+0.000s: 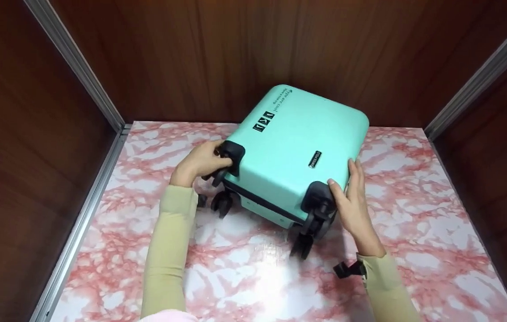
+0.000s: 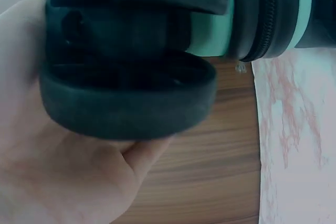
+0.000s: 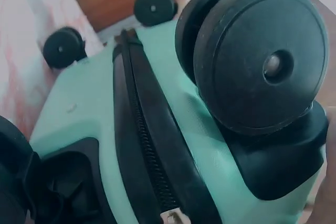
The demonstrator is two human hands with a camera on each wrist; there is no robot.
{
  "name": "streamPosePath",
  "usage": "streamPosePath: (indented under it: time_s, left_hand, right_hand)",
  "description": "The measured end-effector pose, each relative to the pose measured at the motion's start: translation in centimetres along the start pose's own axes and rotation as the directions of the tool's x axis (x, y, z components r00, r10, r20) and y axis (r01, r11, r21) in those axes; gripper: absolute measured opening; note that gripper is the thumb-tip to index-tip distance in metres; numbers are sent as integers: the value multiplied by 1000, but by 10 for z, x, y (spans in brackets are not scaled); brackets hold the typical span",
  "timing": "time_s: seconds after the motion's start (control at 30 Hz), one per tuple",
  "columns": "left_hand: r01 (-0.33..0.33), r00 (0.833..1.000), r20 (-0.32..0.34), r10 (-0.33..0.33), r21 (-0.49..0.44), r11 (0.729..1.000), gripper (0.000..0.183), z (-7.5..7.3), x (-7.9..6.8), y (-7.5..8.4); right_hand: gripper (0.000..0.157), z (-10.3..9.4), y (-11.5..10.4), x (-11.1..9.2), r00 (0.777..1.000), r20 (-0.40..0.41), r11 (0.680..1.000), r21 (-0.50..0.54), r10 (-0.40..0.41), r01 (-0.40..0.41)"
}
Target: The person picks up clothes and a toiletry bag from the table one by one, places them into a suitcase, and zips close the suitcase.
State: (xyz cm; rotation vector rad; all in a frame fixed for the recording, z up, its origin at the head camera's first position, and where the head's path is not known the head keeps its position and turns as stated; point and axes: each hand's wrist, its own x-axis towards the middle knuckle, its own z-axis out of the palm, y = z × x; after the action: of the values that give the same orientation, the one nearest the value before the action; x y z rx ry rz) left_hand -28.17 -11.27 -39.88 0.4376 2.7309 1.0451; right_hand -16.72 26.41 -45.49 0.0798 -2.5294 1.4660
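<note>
Suitcase (head view): mint suitcase (image 1: 298, 138) is tilting over the marbled floor (image 1: 414, 197), nr the back wall (image 1: 217, 58), wheel end facing the person.
L hand (head): L hand (image 1: 202, 162) is gripping the upper-L wheel (image 1: 220, 176), fingers bent.
R hand (head): R hand (image 1: 352, 203) is resting on the R side, fingers approx. straight, thumb touching the black corner guard (image 1: 315, 196).
Wheel (L wrist view): upper-L wheel is sitting against the palm; zip (image 2: 266, 14) is running alongside.
Zip (R wrist view): zip is running btwn the shells, w/ a large wheel (image 3: 262, 61) sticking up beside it; far wheels (image 3: 156, 8) are showing beyond. R hand's mostly hiding off-frame.
</note>
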Motion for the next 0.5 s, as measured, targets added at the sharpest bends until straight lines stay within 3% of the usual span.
streamPosePath:
  time_s: [0.1, 0.23, 0.37, 0.5]
  left_hand:
    - [7, 1000, -28, -7, 16, 1000, 42, -4, 9, -2]
    - [25, 985, -174, 6, 175, 984, 55, -4, 13, -7]
    - [53, 938, -340, 73, 347, 936, 60, 5, 10, -9]
    - [26, 886, -436, 159, 389, 921, 58, 20, 4, 2]
  right_hand:
    - [74, 9, 0, -3, 996, -51, 996, -67, -67, 64]
    - [74, 21, -2, -6, 989, -69, 983, -144, -128, 118]
    - [74, 26, -4, -6, 982, -90, 971, -191, -165, 146]
    - [73, 27, -2, -4, 973, -138, 970, -185, -187, 160]
